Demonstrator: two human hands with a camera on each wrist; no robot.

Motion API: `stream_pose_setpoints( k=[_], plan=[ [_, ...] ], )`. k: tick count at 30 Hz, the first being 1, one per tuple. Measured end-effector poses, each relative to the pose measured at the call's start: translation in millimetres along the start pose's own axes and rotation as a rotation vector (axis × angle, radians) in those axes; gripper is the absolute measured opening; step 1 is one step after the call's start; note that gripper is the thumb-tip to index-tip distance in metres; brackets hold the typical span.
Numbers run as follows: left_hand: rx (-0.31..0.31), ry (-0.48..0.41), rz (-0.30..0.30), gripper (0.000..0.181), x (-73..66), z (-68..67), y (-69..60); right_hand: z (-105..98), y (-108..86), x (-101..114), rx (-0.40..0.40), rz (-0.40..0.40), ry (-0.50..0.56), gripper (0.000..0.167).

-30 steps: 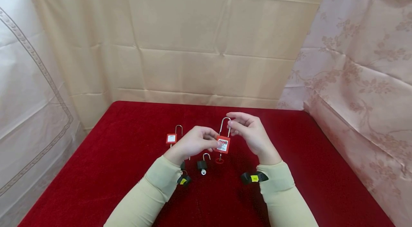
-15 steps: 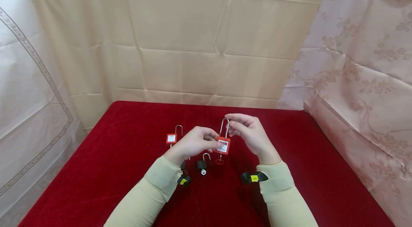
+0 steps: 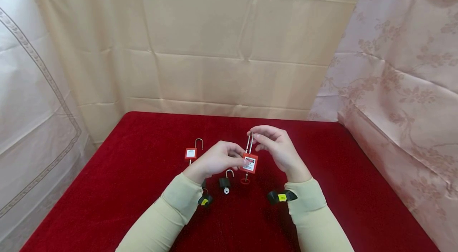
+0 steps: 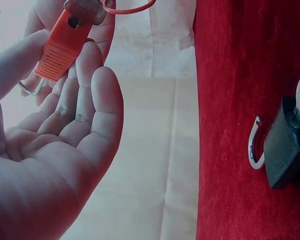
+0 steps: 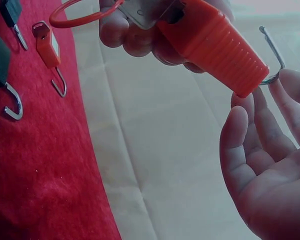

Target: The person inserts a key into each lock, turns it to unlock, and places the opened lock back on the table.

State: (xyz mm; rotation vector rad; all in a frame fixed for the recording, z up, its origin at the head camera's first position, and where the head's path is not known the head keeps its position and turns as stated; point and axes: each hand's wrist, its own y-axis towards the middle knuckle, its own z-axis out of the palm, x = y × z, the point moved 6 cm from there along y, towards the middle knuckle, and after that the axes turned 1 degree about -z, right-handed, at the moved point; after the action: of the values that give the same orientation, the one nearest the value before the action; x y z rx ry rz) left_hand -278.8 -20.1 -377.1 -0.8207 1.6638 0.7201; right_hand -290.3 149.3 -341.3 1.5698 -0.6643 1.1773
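Note:
A red padlock with a white label is held upright above the table. My left hand pinches its body between thumb and fingers. At the top, my right hand holds the long metal shackle with thumb and fingertips. The shackle's free end stands clear of the body in the right wrist view. From the keyhole below, a key sticks out with a red ring on it. In the left wrist view, the ribbed side of the red padlock shows between thumb and fingers.
On the red table cloth lies another red padlock, shackle open, beyond the left forearm. A black padlock with its key lies nearer. Another black padlock is partly hidden behind the left wrist in the head view. Curtains hang behind.
The shackle has turned about its upright axis, so its loop looks much narrower. The red padlock has shifted slightly right and down. My right fingers have moved slightly left with the shackle.

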Motion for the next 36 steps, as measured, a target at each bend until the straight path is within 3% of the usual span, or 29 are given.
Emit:
stream_pose_setpoints(
  k=[14, 25, 36],
  plan=[
    [0.012, 0.013, -0.007, 0.024, -3.1, 4.4, -1.5, -1.1, 2.1, -5.8, -0.033, 0.008, -0.031, 0.022],
    [0.006, -0.015, 0.0, 0.025, -0.9, 4.3, -1.3, -2.4, 1.5, -15.6, -0.057, 0.087, -0.061, 0.027],
    [0.004, -0.024, -0.007, 0.025, -0.1, 3.1, -0.9, -1.9, 1.1, -17.3, -0.058, 0.097, -0.047, 0.017]
  ],
)
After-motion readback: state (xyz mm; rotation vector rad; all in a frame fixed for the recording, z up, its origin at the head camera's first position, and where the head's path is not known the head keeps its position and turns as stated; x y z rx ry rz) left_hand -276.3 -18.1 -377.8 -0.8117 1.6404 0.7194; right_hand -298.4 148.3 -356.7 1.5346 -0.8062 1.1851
